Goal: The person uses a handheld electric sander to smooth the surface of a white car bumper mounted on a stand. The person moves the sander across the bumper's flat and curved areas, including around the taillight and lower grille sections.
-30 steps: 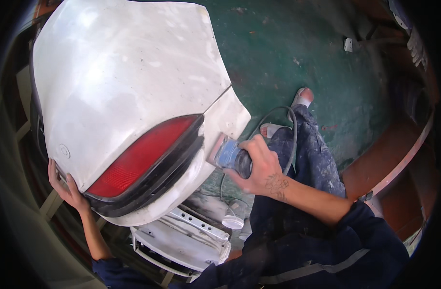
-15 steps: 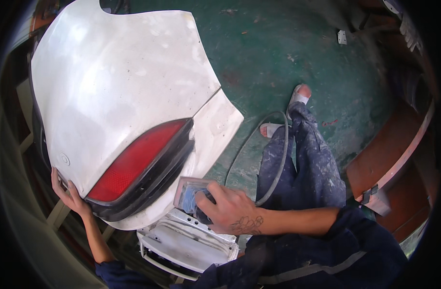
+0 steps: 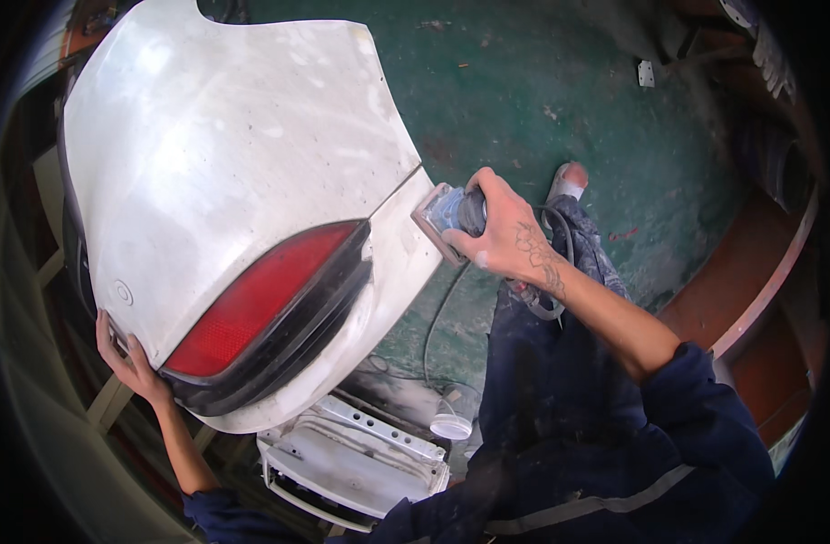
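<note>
A white car bumper [image 3: 279, 100] with a red lamp lens [image 3: 252, 313] and black trim below it fills the left half. My left hand [image 3: 135, 363] holds the bumper's lower left edge, fingers and thumb around the rim. My right hand [image 3: 501, 222] is closed around a sander [image 3: 446, 210] with a blue and dark body and a rectangular pad. The sander's pad is tilted against the bumper's right edge, just below the seam. From the sander a grey hose [image 3: 569, 249] loops down beside my legs.
Below the bumper lies a white metal part [image 3: 351, 453] with round holes. A small white round lid or cup [image 3: 451, 426] is near it. Reddish-brown boards [image 3: 732, 272] stand at the right. A small white bracket [image 3: 646, 73] lies on the green floor [image 3: 524, 82].
My right hand has carried the sander up and to the right, from the bumper's lower edge to its right edge. The hose has shifted with it. My left hand has stayed in place.
</note>
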`<action>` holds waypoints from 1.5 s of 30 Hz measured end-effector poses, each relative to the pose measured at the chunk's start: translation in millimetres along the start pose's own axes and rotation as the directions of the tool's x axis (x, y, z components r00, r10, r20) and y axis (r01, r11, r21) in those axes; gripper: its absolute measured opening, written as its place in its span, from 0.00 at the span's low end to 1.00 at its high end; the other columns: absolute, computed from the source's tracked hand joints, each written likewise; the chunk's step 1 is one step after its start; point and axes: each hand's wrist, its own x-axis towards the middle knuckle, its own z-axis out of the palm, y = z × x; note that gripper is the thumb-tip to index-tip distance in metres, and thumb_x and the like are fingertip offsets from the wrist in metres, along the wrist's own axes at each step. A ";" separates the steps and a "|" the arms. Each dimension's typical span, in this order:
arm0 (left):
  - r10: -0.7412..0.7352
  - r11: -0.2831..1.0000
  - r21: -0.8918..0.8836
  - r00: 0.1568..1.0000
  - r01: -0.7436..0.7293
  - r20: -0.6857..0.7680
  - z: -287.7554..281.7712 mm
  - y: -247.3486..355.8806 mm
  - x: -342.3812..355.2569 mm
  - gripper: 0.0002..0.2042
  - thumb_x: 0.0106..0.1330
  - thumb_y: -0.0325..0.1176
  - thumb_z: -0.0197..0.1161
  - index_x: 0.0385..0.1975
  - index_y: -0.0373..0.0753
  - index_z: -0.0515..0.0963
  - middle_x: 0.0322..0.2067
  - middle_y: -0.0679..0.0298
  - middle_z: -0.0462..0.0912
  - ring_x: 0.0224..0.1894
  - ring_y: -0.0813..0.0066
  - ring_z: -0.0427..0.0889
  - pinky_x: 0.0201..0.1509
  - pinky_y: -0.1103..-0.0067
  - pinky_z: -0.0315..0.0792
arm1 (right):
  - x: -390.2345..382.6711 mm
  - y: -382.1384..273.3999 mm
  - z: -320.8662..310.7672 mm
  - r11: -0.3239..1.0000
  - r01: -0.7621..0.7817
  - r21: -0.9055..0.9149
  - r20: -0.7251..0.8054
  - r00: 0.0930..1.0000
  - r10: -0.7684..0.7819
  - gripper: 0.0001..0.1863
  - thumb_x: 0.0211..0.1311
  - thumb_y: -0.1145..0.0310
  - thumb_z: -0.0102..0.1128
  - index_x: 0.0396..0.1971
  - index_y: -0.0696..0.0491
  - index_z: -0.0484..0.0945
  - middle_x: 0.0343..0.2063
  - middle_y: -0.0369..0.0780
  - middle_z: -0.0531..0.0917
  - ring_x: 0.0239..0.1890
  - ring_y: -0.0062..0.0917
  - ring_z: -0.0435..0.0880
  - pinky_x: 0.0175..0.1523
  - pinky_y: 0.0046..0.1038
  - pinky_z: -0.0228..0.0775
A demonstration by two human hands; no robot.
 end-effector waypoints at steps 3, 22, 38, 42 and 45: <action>0.007 1.000 -0.014 1.000 -0.007 -0.013 2.4 -1.9 0.8 0.26 0.81 0.38 0.54 0.74 0.31 0.68 0.74 0.50 0.70 0.76 0.57 0.68 0.79 0.63 0.58 | -46.1 -33.0 15.0 0.993 0.120 0.006 0.102 0.988 -0.120 0.32 0.56 0.63 0.79 0.51 0.60 0.67 0.45 0.55 0.77 0.44 0.57 0.86 0.48 0.51 0.81; 0.005 1.000 -0.015 1.000 -0.005 -0.009 0.8 2.7 -0.7 0.26 0.81 0.37 0.54 0.73 0.29 0.68 0.74 0.49 0.70 0.76 0.57 0.68 0.79 0.64 0.58 | -18.6 -12.5 -6.2 0.993 0.111 -0.028 0.108 0.988 -0.107 0.30 0.53 0.62 0.79 0.48 0.60 0.70 0.40 0.54 0.81 0.45 0.53 0.84 0.52 0.45 0.76; -0.035 0.999 -0.021 0.999 0.035 0.003 0.6 1.8 0.9 0.28 0.79 0.40 0.55 0.73 0.29 0.68 0.75 0.47 0.68 0.77 0.54 0.66 0.81 0.61 0.55 | 50.4 -17.4 -33.5 0.999 0.040 -0.017 0.230 0.973 -0.035 0.35 0.53 0.55 0.77 0.51 0.63 0.71 0.42 0.58 0.84 0.48 0.51 0.86 0.54 0.46 0.77; -0.041 0.999 -0.001 0.999 0.041 0.007 -1.0 3.7 1.3 0.28 0.79 0.40 0.55 0.73 0.29 0.68 0.75 0.46 0.68 0.77 0.54 0.66 0.80 0.61 0.55 | 78.4 -20.0 -42.0 0.990 0.012 -0.138 0.236 0.972 0.021 0.41 0.52 0.50 0.77 0.55 0.66 0.73 0.43 0.59 0.86 0.50 0.49 0.88 0.56 0.42 0.79; -0.021 1.000 -0.005 1.000 0.021 0.003 0.7 3.3 2.4 0.29 0.79 0.41 0.55 0.73 0.29 0.68 0.75 0.47 0.68 0.77 0.54 0.66 0.80 0.61 0.55 | 84.8 -19.5 -42.4 0.985 0.004 -0.170 0.219 0.975 0.034 0.34 0.56 0.52 0.76 0.50 0.64 0.73 0.38 0.55 0.86 0.44 0.43 0.88 0.50 0.41 0.78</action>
